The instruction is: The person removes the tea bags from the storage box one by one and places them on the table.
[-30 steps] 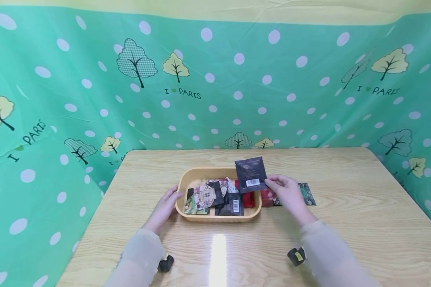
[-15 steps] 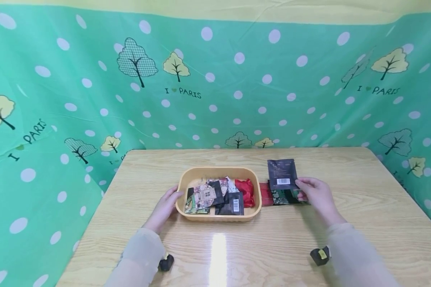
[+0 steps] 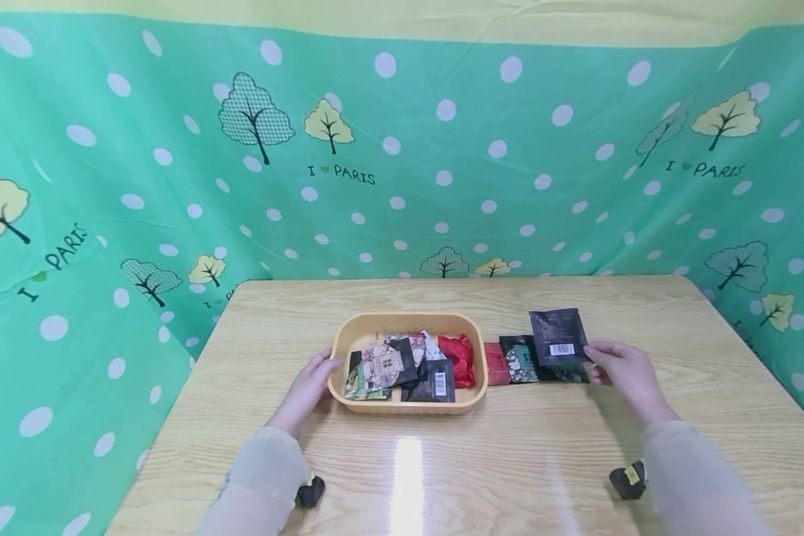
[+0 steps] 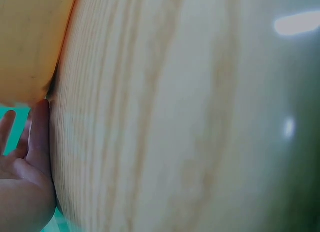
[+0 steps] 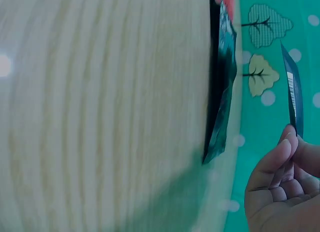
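Note:
My right hand (image 3: 621,371) pinches a flat black sachet (image 3: 557,336) by its lower right corner. A white barcode label faces up on it. The right wrist view shows that sachet (image 5: 294,89) edge-on between the thumb and fingers, off the table. Just below it on the table lie a dark green patterned sachet (image 3: 522,362) and a red sachet (image 3: 496,363), side by side; the held sachet partly covers the dark green end of the row. My left hand (image 3: 308,387) touches the left end of a yellow tray (image 3: 362,407), fingers fairly straight in the left wrist view.
Inside the tray lie a floral sachet (image 3: 383,366), another black sachet with a barcode (image 3: 430,383), a red packet (image 3: 458,361) and several others, overlapping. The wooden table (image 3: 482,461) ends at a green dotted cloth (image 3: 442,201) behind and beside it.
My right hand has carried the black sachet from above the tray's right end rightward, over the row of sachets, and a little lower. My left hand and the tray have stayed put.

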The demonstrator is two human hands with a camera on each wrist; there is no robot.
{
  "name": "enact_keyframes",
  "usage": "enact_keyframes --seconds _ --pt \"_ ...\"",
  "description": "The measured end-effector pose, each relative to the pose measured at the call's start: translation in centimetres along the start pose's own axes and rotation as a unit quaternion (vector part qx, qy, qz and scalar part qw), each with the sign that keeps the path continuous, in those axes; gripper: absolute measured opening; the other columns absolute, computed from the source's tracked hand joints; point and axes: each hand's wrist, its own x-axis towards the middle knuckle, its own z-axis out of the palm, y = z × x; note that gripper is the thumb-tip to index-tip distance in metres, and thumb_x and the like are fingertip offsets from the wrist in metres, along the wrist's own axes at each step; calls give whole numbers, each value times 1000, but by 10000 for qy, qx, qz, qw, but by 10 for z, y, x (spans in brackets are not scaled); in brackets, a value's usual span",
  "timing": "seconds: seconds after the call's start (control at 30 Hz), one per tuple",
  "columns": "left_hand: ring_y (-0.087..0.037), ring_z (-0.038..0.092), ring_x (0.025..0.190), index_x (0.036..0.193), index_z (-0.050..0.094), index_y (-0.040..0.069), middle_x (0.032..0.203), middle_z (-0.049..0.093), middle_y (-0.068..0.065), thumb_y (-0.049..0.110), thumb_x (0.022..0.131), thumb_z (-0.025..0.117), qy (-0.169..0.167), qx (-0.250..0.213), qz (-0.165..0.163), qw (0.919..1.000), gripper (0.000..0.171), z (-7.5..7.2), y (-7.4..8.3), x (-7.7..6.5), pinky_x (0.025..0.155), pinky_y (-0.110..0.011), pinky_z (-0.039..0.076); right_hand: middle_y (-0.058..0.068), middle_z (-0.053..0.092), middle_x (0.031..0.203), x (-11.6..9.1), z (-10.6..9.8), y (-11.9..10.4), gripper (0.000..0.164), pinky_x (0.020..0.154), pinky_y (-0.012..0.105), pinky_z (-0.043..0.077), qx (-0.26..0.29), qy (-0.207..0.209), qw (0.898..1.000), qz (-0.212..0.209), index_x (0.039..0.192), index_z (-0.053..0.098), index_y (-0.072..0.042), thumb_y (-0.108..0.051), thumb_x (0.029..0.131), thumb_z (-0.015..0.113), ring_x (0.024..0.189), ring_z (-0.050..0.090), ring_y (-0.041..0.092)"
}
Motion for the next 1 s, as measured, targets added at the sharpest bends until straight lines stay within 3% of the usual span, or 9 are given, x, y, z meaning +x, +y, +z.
enact_keyframes --seconds 0.37,0.7,1.0 --pt "-37 46 138 155 28 10 154 40 -22 40 99 49 56 70 -20 10000 68 1 0 0 121 -50 29 -7 65 81 5 -22 14 50 62 21 57 -218 -179 9992 265 136 40 22 -14 102 49 67 58 3" --pt "-37 46 138 156 27 10 154 40 -23 41 99 49 62 55 -58 9999 69 0 1 -1 120 -49 31 -3 66 85 6 -28 18 51 63 20 56 -267 -494 9968 563 137 38 23 -13 102 49 69 58 4" --pt "-37 49 135 155 28 8 153 42 -22 42 99 50 78 88 -2 9999 70 2 2 -2 119 -50 33 -6 66 83 9 -32 26 53 62 20 54 -200 -401 9958 801 139 37 21 -16 103 49 69 57 4"
